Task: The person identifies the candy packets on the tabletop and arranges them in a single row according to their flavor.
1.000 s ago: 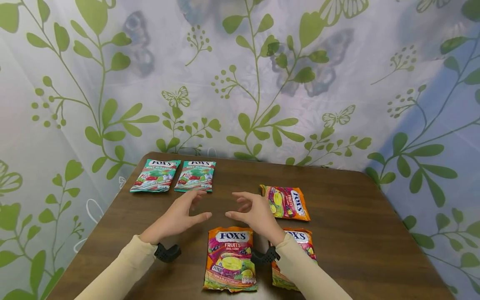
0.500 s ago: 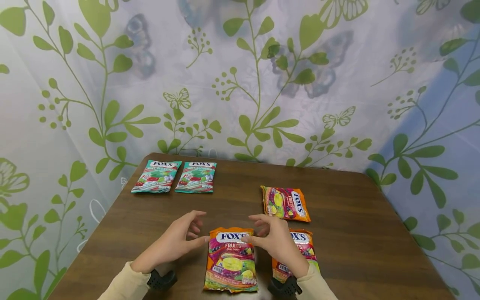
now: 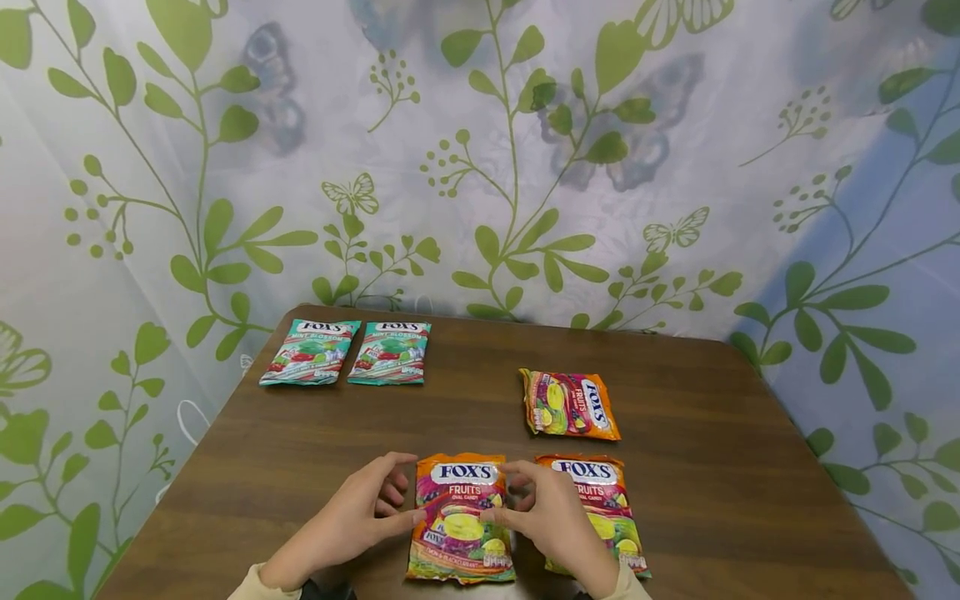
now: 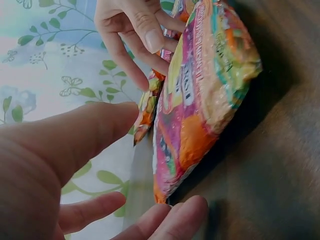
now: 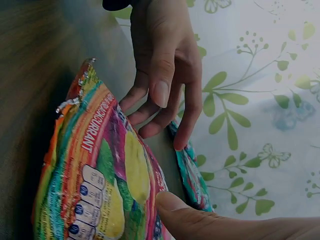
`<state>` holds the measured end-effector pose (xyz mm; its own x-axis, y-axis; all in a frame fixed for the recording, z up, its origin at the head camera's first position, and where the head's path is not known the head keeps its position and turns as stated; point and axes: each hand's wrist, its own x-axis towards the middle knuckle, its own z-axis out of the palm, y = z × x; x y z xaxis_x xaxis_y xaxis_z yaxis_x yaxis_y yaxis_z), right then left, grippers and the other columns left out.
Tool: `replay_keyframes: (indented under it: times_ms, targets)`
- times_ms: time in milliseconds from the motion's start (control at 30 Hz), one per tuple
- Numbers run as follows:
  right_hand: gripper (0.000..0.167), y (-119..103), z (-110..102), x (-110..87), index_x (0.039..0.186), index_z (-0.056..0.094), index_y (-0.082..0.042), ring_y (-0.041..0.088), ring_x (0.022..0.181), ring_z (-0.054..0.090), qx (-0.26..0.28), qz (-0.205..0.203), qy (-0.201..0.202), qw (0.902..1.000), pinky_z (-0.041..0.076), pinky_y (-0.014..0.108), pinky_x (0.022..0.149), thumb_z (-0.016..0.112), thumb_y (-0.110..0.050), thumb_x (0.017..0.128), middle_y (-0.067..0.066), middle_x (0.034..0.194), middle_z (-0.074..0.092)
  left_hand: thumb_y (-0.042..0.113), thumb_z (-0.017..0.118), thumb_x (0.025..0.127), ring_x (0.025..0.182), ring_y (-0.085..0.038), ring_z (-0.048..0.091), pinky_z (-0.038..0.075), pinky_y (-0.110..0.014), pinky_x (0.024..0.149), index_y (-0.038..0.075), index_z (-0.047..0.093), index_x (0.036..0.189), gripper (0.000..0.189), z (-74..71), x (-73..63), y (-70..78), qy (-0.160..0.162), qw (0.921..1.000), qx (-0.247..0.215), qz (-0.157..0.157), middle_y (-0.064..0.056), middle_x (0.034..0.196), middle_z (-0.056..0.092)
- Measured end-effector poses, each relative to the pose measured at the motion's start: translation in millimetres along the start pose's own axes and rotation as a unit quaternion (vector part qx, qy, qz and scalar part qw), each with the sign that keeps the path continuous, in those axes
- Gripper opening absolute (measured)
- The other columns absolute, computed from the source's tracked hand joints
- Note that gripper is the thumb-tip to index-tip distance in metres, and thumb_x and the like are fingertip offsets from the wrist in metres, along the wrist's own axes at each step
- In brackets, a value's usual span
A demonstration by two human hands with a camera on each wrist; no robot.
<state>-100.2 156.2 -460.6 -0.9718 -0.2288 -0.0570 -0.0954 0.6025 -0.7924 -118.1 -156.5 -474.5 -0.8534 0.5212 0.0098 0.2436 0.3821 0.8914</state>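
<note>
An orange and purple Fox's Fruits candy bag [image 3: 459, 533] lies flat on the table between both hands. My left hand [image 3: 367, 508] is at its left edge, the thumb reaching toward the bag's face and the fingers loosely bent beside it. In the left wrist view a gap shows between that thumb [image 4: 105, 122] and the bag. On the opposite edge my right hand [image 3: 547, 508] stands likewise, its thumb [image 5: 175, 205] over the bag's face; whether it touches cannot be told. Neither hand grips the bag. A second Fruits bag [image 3: 600, 500] lies partly behind the right hand.
Another Fruits bag [image 3: 573, 406] lies sideways farther back on the brown wooden table [image 3: 705, 467]. Two green Fox's Mint Blossom bags, the left one [image 3: 311, 352] and the right one [image 3: 390, 353], lie at the back left. A leaf-patterned curtain [image 3: 480, 167] hangs behind.
Both hands have come down and toward the person, from above the middle of the table to the two sides of the near Fruits bag. The bags have stayed in place.
</note>
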Motion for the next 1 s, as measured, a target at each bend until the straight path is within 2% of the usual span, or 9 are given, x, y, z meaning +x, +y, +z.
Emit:
replay_keyframes:
  times_ms: [233, 433, 767, 1000]
  targets:
    - [0.06, 1, 6, -1.1, 0.135, 0.075, -0.005, 0.015, 0.074, 0.067, 0.014, 0.006, -0.008, 0.9999, 0.058, 0.031, 0.063, 0.097, -0.031, 0.085, 0.01, 0.11, 0.074, 0.024, 0.082, 0.102, 0.093, -0.017, 0.065, 0.061, -0.029, 0.079, -0.003, 0.051, 0.153, 0.066, 6.8, -0.5, -5.6, 0.0, 0.9998, -0.013, 0.011, -0.013, 0.114, 0.062]
    - [0.061, 3, 10, -0.8, 0.135, 0.075, -0.003, 0.017, 0.073, 0.069, 0.059, 0.005, -0.011, 0.9982, 0.059, 0.03, 0.059, 0.098, -0.027, 0.085, 0.011, 0.109, 0.07, 0.024, 0.081, 0.102, 0.09, -0.016, 0.063, 0.059, -0.028, 0.075, -0.002, 0.056, 0.15, 0.059, 13.0, -0.6, -8.2, 0.014, 0.9998, -0.009, 0.005, -0.011, 0.113, 0.062]
    - [0.059, 7, 9, -1.3, 0.135, 0.076, -0.009, 0.016, 0.081, 0.068, 0.036, 0.004, -0.021, 0.9991, 0.059, 0.031, 0.067, 0.097, -0.032, 0.086, 0.009, 0.117, 0.07, 0.019, 0.084, 0.1, 0.087, -0.017, 0.061, 0.058, -0.027, 0.073, -0.003, 0.057, 0.147, 0.059, 23.3, -0.6, -6.4, 0.027, 0.9994, -0.02, 0.009, -0.009, 0.111, 0.059]
    - [0.058, 8, 10, -3.0, 0.136, 0.076, -0.009, 0.017, 0.082, 0.067, 0.039, 0.002, -0.025, 0.9989, 0.059, 0.031, 0.07, 0.097, -0.031, 0.086, 0.008, 0.117, 0.068, 0.025, 0.086, 0.098, 0.085, -0.017, 0.057, 0.056, -0.026, 0.07, 0.001, 0.06, 0.144, 0.058, 29.3, 3.5, -5.5, 0.03, 0.9995, 0.011, -0.006, -0.007, 0.109, 0.056]
